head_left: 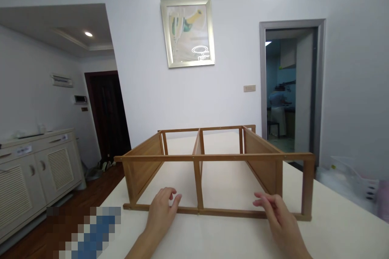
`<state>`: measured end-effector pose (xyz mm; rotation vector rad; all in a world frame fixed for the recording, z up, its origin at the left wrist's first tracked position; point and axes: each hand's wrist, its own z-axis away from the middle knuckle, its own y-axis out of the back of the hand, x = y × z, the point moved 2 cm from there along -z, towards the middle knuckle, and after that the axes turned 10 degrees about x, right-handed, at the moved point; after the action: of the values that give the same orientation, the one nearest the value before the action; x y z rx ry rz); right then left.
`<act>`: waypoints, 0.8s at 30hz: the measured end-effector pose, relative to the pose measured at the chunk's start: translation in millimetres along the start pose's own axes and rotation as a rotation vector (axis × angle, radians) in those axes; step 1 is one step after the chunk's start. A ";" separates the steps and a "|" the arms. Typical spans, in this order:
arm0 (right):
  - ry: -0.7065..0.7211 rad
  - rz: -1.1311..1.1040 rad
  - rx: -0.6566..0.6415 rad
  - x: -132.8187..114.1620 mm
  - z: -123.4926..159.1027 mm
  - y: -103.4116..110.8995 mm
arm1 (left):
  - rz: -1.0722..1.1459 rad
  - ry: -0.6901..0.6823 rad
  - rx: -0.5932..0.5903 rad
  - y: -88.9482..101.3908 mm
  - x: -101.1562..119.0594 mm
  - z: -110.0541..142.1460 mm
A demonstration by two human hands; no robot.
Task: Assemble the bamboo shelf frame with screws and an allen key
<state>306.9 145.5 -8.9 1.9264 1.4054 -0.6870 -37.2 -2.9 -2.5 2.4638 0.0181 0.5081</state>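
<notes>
A brown wooden shelf rack [198, 186] lies on its side on the white table [225, 238], with its open frame facing me. Three shelf boards stand upright inside it: one left, one in the middle and one right. My left hand [162, 210] is in front of the lower rail, left of the middle post, its fingers loosely curled and the thumb apart. My right hand [278, 214] hovers before the same rail near the right end, fingers bent with a small gap to the thumb. Neither hand visibly holds anything; whether either touches the rail I cannot tell.
A white cabinet [39, 170] stands at the left beyond the table edge. Plastic-wrapped items [349, 182] sit at the right. A framed picture [188, 32] hangs on the wall ahead. Through the doorway at the right, a person [277, 105] stands in another room.
</notes>
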 end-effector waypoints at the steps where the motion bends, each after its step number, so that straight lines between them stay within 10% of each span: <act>1: 0.052 0.037 0.015 -1.3 1.7 0.2 | 0.020 0.065 -0.045 -2.4 -5.3 0.2; 9: 0.430 0.386 0.069 -7.5 8.8 -11.5 | 0.126 -0.019 -0.351 -20.1 4.7 16.4; 24: 0.540 0.578 -0.169 15.9 16.8 -26.2 | 0.109 -0.259 -0.348 -28.7 26.2 26.1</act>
<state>285.8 148.3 -36.7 2.3146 1.0470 0.2329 -0.4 8.9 -29.0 2.1753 -0.2873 0.2106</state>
